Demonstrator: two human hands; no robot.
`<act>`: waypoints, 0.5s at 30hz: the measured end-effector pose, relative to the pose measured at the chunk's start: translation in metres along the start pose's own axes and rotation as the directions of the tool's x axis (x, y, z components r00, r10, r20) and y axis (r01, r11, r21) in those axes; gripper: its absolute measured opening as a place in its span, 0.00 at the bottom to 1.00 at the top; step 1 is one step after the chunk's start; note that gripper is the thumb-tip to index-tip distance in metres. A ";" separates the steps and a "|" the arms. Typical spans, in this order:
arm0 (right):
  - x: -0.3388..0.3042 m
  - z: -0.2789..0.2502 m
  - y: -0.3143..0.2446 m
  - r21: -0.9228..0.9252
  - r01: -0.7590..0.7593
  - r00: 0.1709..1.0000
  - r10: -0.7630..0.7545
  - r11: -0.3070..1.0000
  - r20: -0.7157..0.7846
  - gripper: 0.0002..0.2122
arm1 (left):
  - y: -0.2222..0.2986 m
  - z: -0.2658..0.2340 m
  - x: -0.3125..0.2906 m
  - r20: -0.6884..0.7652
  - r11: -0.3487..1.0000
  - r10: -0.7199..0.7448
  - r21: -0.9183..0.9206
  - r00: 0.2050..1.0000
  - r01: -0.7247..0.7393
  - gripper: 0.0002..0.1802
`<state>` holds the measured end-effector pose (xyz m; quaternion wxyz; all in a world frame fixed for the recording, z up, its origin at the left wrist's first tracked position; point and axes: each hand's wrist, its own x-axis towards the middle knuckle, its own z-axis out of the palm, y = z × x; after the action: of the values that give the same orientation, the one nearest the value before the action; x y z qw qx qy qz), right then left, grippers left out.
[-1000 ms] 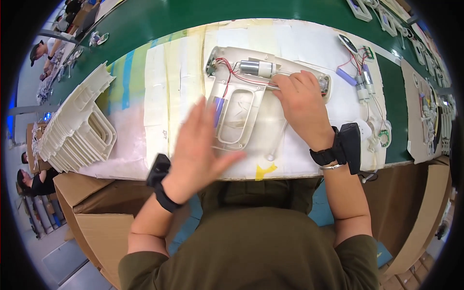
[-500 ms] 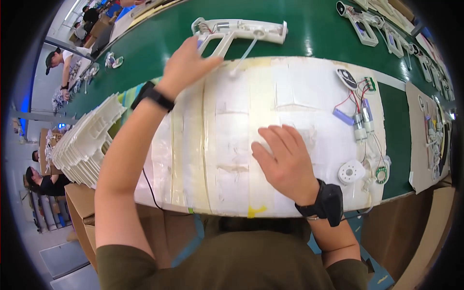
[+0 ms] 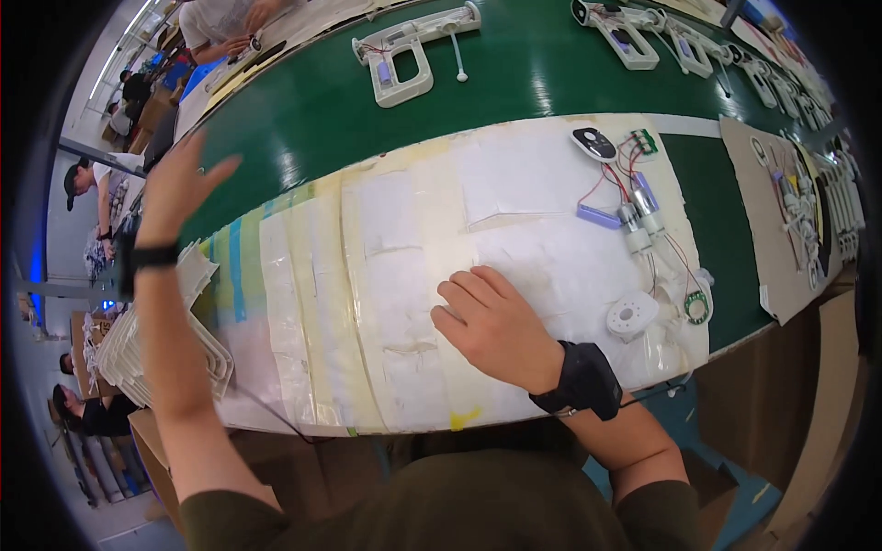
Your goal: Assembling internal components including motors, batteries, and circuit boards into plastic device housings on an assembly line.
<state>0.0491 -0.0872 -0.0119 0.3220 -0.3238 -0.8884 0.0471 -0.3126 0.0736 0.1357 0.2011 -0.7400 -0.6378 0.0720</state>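
Observation:
My left hand (image 3: 179,184) is raised over the green surface at the left, thumb and fingers apart, holding nothing. Below it stands a stack of white plastic shells (image 3: 152,344). My right hand (image 3: 496,326) hovers low over or rests on the taped white board (image 3: 413,285), its fingers loosely bent and nothing visible in them. On the board's right side lies a wired set of parts: a black-and-white oval cover (image 3: 594,144), purple battery cells (image 3: 599,217), silver motors (image 3: 640,220), a round white perforated cap (image 3: 632,315) and green circuit boards (image 3: 696,308).
A white handle-shaped housing (image 3: 404,87) with wires inside lies on the green belt (image 3: 303,129) beyond the board. More such housings (image 3: 634,46) line the far right. A cardboard sheet (image 3: 772,230) carries parts at the right. Other people work at the far left.
My left hand has let go of the white housing and swung left toward the stacked shells. The housing sits farther away. My right hand has shifted slightly left, and the view has turned.

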 end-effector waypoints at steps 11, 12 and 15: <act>0.004 -0.039 -0.033 0.002 0.104 0.992 -0.104 0.995 -0.077 0.05 | -0.086 0.122 -0.149 0.013 0.724 -0.127 0.685 0.992 0.084 0.41; 0.002 -0.054 -0.038 -0.004 0.130 0.990 -0.131 0.991 -0.050 0.05 | -0.075 0.107 -0.137 0.018 0.758 -0.163 0.642 0.986 0.114 0.40; -0.005 -0.101 -0.022 0.081 0.086 0.981 -0.099 0.993 0.169 0.06 | 0.009 0.020 -0.120 0.062 0.990 -0.101 0.110 0.993 0.093 0.41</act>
<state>0.1012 -0.1202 0.0718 0.2574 -0.2649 -0.9247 0.0924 -0.3326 -0.0396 0.0962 0.2219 -0.6935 -0.6747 0.1210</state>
